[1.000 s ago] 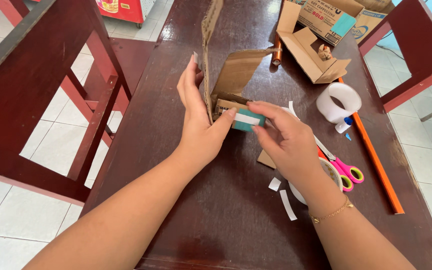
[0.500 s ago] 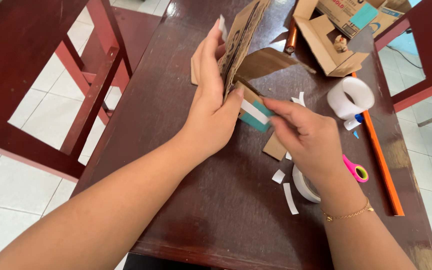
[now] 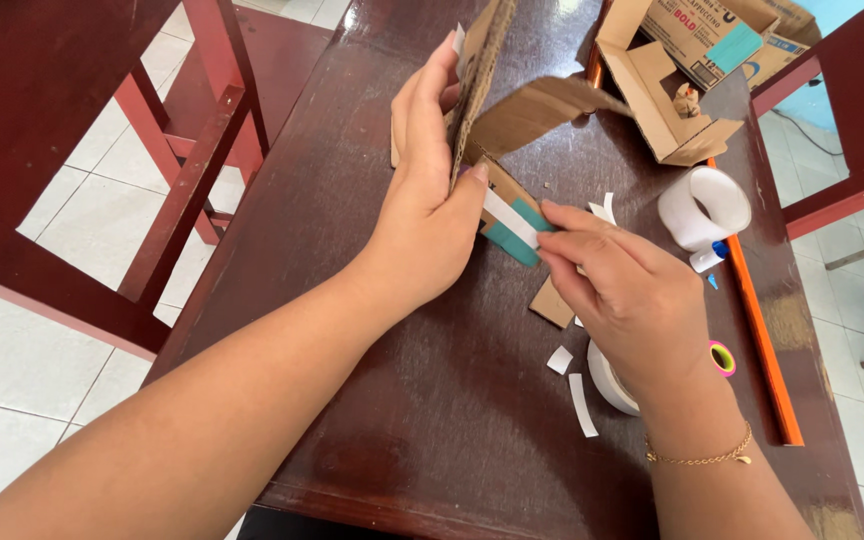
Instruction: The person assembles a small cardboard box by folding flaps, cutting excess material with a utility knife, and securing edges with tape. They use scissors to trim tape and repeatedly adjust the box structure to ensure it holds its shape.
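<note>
— Head view, left side?
— Red chair frame (image 3: 182, 150) beside dark table (image 3: 372, 380). Left hand (image 3: 432, 200) clasped around upright cardboard piece (image 3: 482, 60), thumb pressed near its lower flap.
— Centre?
— White tape strip (image 3: 508, 216) across teal-faced cardboard (image 3: 520, 236), pinched by right hand (image 3: 622, 290) fingertips, closed narrow.
— Right side?
— White tape roll (image 3: 704, 208), orange ruler (image 3: 762, 330), open cardboard box (image 3: 692, 70); paper scraps (image 3: 582, 404) near wrist.

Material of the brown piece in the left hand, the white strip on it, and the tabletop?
Brown piece: corrugated cardboard, matte; fluted edge shows. White strip: likely paper tape or backing, flat white, matte. Tabletop: seemingly wood, dark red-brown varnish; glossy reflections.
</note>
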